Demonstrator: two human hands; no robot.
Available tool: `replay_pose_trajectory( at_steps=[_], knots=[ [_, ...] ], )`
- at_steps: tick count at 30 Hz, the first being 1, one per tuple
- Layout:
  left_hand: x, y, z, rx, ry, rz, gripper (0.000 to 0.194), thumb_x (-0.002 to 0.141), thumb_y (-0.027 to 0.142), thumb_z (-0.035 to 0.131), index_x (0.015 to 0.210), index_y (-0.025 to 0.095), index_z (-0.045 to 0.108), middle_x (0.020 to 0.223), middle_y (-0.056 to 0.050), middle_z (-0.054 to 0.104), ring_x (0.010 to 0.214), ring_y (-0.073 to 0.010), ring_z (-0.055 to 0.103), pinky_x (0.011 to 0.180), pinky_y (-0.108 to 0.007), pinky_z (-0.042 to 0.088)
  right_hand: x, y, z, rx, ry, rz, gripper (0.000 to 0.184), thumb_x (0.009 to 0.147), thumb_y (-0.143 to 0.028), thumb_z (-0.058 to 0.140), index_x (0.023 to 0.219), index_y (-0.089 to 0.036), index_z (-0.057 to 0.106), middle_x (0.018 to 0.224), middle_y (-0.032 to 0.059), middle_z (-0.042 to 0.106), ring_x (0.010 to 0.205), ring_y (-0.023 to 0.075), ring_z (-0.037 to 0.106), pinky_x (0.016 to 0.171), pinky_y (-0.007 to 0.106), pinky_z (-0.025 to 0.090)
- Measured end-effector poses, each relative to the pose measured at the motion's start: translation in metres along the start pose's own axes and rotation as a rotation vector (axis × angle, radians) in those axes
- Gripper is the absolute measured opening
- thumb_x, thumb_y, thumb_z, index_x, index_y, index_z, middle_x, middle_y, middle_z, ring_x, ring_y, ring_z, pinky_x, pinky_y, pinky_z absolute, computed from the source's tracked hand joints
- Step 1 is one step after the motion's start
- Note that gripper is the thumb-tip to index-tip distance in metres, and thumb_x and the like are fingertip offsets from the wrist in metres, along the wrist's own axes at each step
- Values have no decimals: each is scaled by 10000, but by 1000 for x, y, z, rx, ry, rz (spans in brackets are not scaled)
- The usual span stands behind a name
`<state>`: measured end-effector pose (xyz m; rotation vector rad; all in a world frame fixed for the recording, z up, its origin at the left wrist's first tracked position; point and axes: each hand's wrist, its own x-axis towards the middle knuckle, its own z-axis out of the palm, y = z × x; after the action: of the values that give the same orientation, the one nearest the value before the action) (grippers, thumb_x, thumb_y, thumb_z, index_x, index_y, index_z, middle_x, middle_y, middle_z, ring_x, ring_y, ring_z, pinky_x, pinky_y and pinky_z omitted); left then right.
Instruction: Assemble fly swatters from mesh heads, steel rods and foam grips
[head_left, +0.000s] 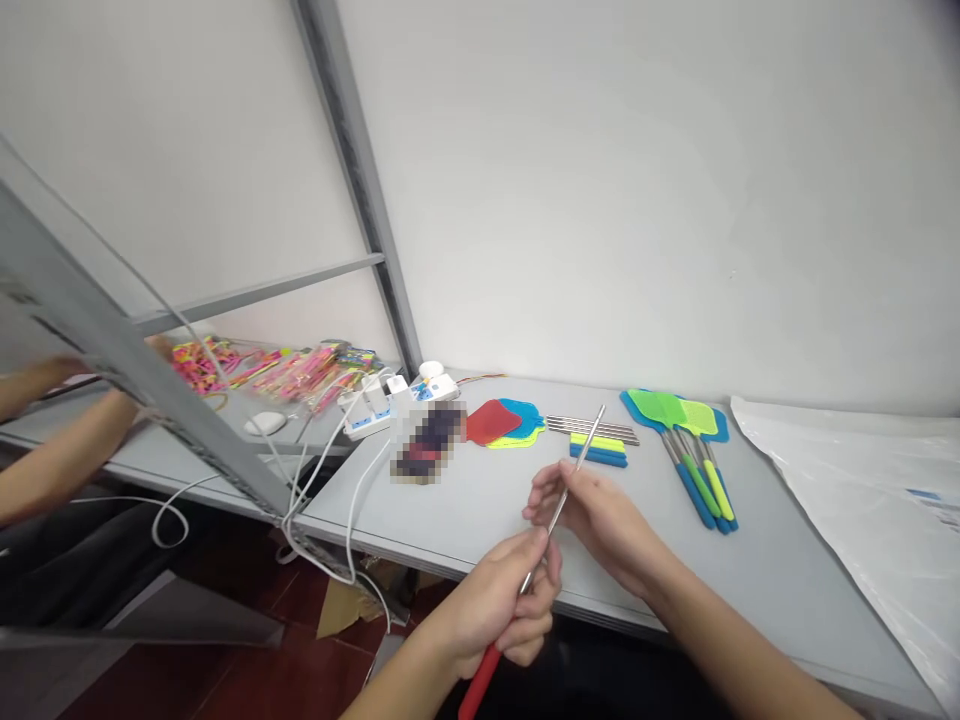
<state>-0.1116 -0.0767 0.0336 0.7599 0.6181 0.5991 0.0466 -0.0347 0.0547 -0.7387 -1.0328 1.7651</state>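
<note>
While our left hand (517, 605) wraps closely around the place where a metal rod (556, 514) meets its red handle (480, 682), our right hand (600, 505) curls at the rod further up; we cannot quite tell whether its thumb and fingers pinch the metal or merely steady it. The rod slants through the lower centre of the frame, held in the air above the front edge of the tabletop (435, 520). If that upper touch is as light as it looks, a push could make the rod skew; a slack lower grip could let the handle twist or drop past the edge.

Before us, at centre, lie a red flap (491, 422), loose rods (589, 430) and spare sleeves (598, 457); right of centre, coloured swatters (705, 480) fan out beside a plastic sheet (847, 480). Left of centre, power strips (375, 410) trail white cables (350, 520) over the edge, where a sleeve could snag. A white wall (637, 200) stands behind, and another person's arm (75, 450) shows at far left.
</note>
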Motion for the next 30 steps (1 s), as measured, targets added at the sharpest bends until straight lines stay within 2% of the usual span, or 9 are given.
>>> replay_pose_trajectory(
  at_steps=[4,10,14,19,21,22,25,27,30],
  knots=[
    [-12,-15,-7,12,16,23,358,945,522,371,798,207,456,476,105,289,310,-36,156,317,-150,196,17,-4,-3,80,99,-89,405,829,-576,576,845,-176,636,741,25,661,693,180,642,758,359,480],
    [-16,-26,-19,2,167,145,368,936,569,335,797,233,393,495,110,285,298,-36,97,280,-152,156,40,10,17,-144,26,-70,452,865,-593,499,797,-165,627,812,93,714,818,213,652,800,368,455],
    [-18,-21,-27,-26,248,209,370,929,581,339,793,238,372,493,115,276,294,-35,87,267,-147,165,48,25,36,-250,-92,0,550,867,-643,444,830,-142,667,918,132,721,888,225,646,818,364,442],
    [-28,-5,-45,-74,360,255,346,924,581,352,834,250,394,465,121,267,263,-42,87,239,-148,142,64,38,45,-433,-308,151,618,913,-638,324,1033,-139,669,1025,126,694,807,198,640,736,354,479],
    [-33,1,-52,-120,379,276,341,925,575,360,834,249,400,463,120,253,265,-40,79,242,-146,131,84,36,38,-700,-315,28,604,956,-581,251,1078,-145,652,1030,119,685,865,208,635,752,358,482],
    [-35,3,-55,-145,389,286,340,927,571,363,829,247,401,464,119,247,269,-39,74,246,-145,126,97,35,32,-903,-255,-117,563,974,-535,245,1087,-153,642,1039,114,679,911,212,625,765,354,477],
    [-36,6,-62,-198,390,283,330,933,544,380,811,239,404,480,111,271,281,-34,85,263,-148,127,138,34,13,-1793,-100,-543,377,955,-420,415,1094,-142,628,1140,146,634,1052,270,560,866,411,427],
    [-34,5,-65,-217,371,258,321,935,520,399,798,229,407,507,102,316,291,-29,109,274,-151,137,158,39,4,-1965,-125,-610,349,894,-393,544,1093,-119,628,1186,176,611,1110,317,522,897,446,400],
    [-29,4,-70,-251,355,223,310,933,491,420,786,218,415,546,90,364,302,-23,133,284,-157,143,170,51,-4,-2037,-184,-637,296,906,-321,529,1075,-101,631,1161,187,626,1085,319,543,906,464,389]
  ],
)
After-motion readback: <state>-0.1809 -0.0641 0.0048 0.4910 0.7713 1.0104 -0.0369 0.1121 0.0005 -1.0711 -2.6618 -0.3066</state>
